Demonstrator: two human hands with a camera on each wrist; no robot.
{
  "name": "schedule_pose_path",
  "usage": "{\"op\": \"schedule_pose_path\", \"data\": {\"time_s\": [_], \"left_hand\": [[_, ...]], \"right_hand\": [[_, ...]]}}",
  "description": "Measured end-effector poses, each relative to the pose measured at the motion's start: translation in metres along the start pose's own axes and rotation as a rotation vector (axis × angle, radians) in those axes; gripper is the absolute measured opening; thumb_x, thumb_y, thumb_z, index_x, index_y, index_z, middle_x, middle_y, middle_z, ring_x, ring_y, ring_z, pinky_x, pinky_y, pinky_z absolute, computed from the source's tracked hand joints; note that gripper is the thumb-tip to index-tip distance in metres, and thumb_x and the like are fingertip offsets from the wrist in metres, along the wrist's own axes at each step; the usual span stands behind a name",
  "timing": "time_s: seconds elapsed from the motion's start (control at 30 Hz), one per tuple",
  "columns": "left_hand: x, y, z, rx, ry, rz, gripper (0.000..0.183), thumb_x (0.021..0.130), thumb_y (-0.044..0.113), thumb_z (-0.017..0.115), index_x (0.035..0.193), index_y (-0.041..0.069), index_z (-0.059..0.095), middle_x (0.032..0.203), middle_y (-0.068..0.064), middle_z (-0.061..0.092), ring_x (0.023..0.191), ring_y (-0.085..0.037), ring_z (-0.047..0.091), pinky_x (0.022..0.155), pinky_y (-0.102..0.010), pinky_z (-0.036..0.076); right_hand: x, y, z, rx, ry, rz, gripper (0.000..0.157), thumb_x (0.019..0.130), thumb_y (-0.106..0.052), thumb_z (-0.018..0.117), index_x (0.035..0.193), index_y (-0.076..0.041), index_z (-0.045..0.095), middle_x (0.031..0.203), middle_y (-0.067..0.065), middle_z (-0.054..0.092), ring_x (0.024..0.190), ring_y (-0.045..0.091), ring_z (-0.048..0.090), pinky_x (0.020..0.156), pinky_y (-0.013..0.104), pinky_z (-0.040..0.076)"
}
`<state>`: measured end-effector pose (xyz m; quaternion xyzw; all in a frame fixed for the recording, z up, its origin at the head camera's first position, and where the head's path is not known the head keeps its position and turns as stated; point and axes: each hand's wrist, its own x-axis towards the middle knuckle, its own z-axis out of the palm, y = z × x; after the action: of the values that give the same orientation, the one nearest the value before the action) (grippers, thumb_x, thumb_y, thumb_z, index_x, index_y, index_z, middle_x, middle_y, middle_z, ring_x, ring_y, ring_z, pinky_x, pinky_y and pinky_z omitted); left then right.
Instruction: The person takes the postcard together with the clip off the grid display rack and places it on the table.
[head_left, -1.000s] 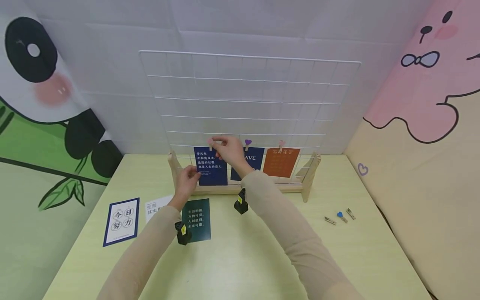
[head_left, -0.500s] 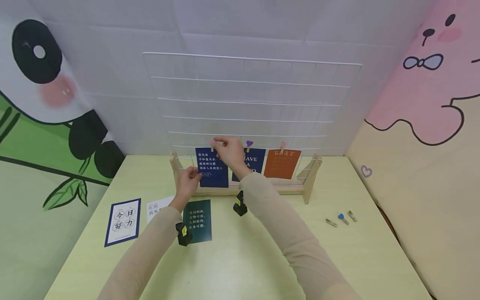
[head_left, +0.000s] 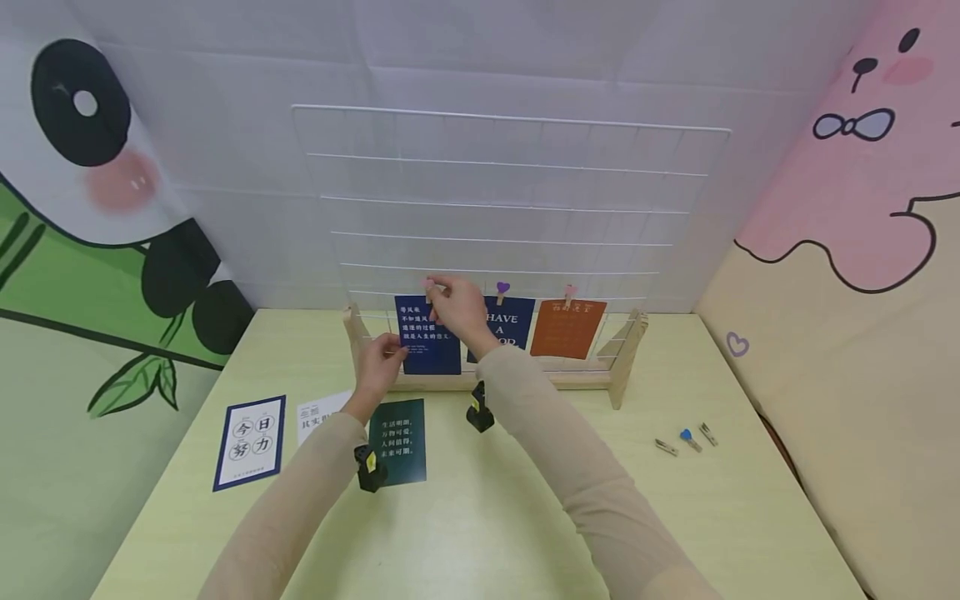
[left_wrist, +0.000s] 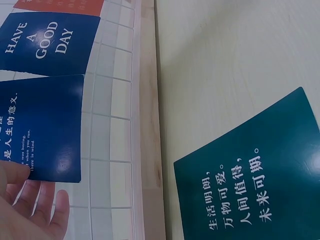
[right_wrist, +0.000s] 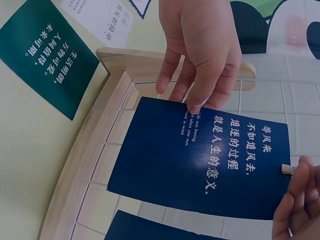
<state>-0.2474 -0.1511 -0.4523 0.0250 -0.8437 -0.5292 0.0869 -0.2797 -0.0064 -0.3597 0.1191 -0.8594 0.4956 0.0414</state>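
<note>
A dark blue card (head_left: pixel 431 354) with white writing hangs against the white wire grid (head_left: pixel 517 205). My left hand (head_left: pixel 378 367) pinches its left edge, thumb in front and fingers behind, as the right wrist view also shows. At the card's top edge my right hand (head_left: pixel 461 310) pinches a small clip (right_wrist: pixel 287 169), whose wooden tip sits over the card; the fingers hide the rest. To the right hang a "HAVE A GOOD DAY" card (left_wrist: pixel 50 42) under a purple heart clip (head_left: pixel 502 288) and an orange card (head_left: pixel 567 330) under a pink clip (head_left: pixel 571 292).
Wooden feet (head_left: pixel 628 358) hold up the grid. On the table lie a green card (head_left: pixel 401 442), a white card (head_left: pixel 318 414) partly behind the left arm, and a blue-bordered card (head_left: pixel 250 442). Several small clips, one with a blue heart (head_left: pixel 687 435), lie at the right.
Both hands stay at the blue card and its clip, with hardly any movement. The whole head view has shifted slightly.
</note>
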Motion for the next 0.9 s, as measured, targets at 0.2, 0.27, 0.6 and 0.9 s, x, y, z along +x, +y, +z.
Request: {"op": "schedule_pose_path", "data": {"time_s": [0.2, 0.27, 0.6, 0.9], "left_hand": [[-0.001, 0.000, 0.000, 0.015, 0.001, -0.008, 0.015, 0.088, 0.004, 0.051, 0.098, -0.006, 0.054, 0.094, -0.021, 0.056, 0.087, -0.033, 0.055, 0.073, -0.040, 0.046], [-0.001, 0.000, 0.000, 0.014, 0.003, -0.010, 0.015, 0.088, 0.004, 0.051, 0.098, -0.006, 0.054, 0.094, -0.021, 0.056, 0.087, -0.032, 0.055, 0.073, -0.040, 0.046], [-0.002, 0.000, -0.002, 0.004, -0.015, 0.022, 0.014, 0.088, 0.003, 0.052, 0.097, -0.007, 0.055, 0.094, -0.021, 0.056, 0.087, -0.031, 0.053, 0.073, -0.041, 0.045], [-0.006, -0.001, -0.003, 0.007, -0.037, 0.015, 0.014, 0.087, 0.002, 0.052, 0.096, -0.008, 0.054, 0.091, -0.021, 0.056, 0.082, -0.030, 0.053, 0.070, -0.038, 0.046]], "right_hand": [[0.001, 0.000, -0.001, 0.045, 0.026, -0.017, 0.030, 0.089, -0.026, 0.053, 0.112, -0.009, 0.061, 0.056, 0.009, 0.058, 0.055, 0.026, 0.058, 0.046, 0.025, 0.043], [0.003, 0.002, 0.000, 0.045, 0.035, -0.012, 0.028, 0.088, -0.027, 0.055, 0.109, -0.010, 0.063, 0.055, 0.007, 0.056, 0.053, 0.024, 0.057, 0.046, 0.028, 0.044], [0.007, 0.007, 0.002, -0.023, 0.105, -0.048, 0.025, 0.088, -0.028, 0.055, 0.104, -0.012, 0.066, 0.051, 0.000, 0.053, 0.047, 0.025, 0.054, 0.049, 0.032, 0.043], [-0.004, -0.003, -0.005, 0.098, 0.105, -0.097, 0.024, 0.088, -0.023, 0.055, 0.104, -0.010, 0.066, 0.059, 0.007, 0.057, 0.043, 0.013, 0.047, 0.041, 0.022, 0.034]]}}
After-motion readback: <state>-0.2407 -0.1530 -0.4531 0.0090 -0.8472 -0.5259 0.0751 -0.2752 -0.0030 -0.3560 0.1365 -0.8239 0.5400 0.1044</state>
